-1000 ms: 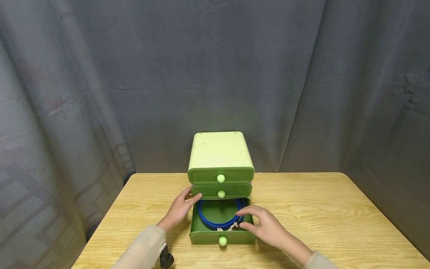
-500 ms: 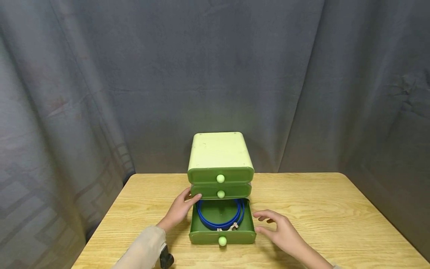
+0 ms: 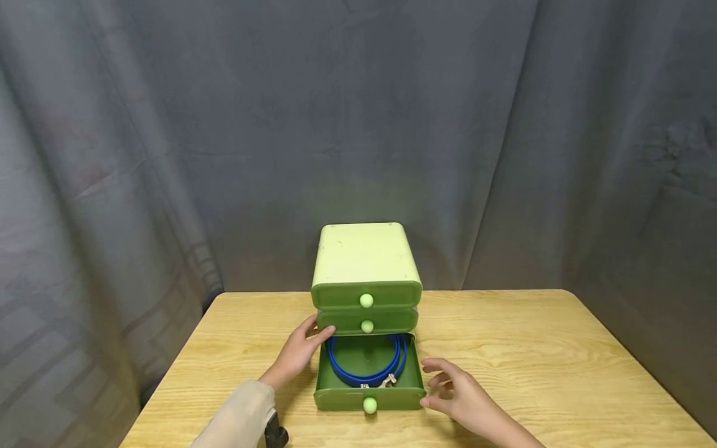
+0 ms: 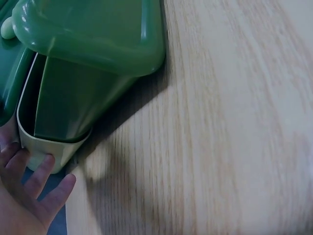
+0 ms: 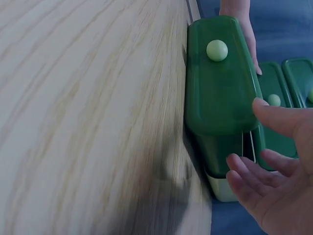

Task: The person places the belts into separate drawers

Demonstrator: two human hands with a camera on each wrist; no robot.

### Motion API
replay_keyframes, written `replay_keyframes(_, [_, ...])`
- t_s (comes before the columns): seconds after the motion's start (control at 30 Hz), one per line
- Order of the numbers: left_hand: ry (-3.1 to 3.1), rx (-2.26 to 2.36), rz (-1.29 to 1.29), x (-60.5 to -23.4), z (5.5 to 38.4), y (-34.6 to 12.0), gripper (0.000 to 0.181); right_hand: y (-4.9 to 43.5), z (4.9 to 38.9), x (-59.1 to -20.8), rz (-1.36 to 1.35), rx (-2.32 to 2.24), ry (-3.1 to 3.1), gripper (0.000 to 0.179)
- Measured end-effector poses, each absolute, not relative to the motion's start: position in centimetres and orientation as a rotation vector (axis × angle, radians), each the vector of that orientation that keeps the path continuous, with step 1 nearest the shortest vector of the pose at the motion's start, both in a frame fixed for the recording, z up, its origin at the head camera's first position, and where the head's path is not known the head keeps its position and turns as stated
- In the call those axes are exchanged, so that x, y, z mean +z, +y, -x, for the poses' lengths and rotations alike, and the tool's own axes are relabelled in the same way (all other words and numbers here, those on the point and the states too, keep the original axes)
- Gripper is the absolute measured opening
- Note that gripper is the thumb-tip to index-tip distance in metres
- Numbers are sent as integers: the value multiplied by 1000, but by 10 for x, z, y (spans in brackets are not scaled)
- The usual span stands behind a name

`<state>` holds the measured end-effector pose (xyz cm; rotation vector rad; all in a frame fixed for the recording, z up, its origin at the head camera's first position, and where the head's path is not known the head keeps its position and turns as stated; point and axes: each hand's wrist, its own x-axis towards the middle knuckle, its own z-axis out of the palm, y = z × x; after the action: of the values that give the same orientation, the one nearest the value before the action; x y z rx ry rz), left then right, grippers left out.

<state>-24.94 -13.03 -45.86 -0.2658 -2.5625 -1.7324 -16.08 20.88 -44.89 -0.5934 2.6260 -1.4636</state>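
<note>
A green drawer cabinet with a pale yellow-green top stands on the table. Its bottom drawer is pulled out, the upper two closed. Inside that drawer lies a coiled blue strap with metal fittings at the front. My left hand rests against the cabinet's left side, its thumb at the middle drawer's corner. In the left wrist view its fingers are extended along the cabinet's pale shell. Beside the bottom drawer's front right corner is my right hand, fingers loosely bent, holding nothing; whether its thumb touches the rim I cannot tell.
A light wooden table extends to both sides of the cabinet. Grey curtains hang behind the table and at its sides. Round pale knobs, such as the lowest knob, stick out from the drawer fronts.
My right hand has moved off the blue strap, out to the right of the drawer, then slightly down to its front corner. The left hand has stayed on the cabinet's side.
</note>
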Motion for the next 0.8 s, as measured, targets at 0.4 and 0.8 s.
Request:
replay_keyframes(0.4, [-2576, -1729, 253, -457, 253, -128, 69, 195, 168, -447, 626, -1409, 2701, 86])
replay_keyframes(0.8, [-2524, -1783, 256, -460, 254, -127, 66, 189, 166, -443, 507, -1356, 2775, 80])
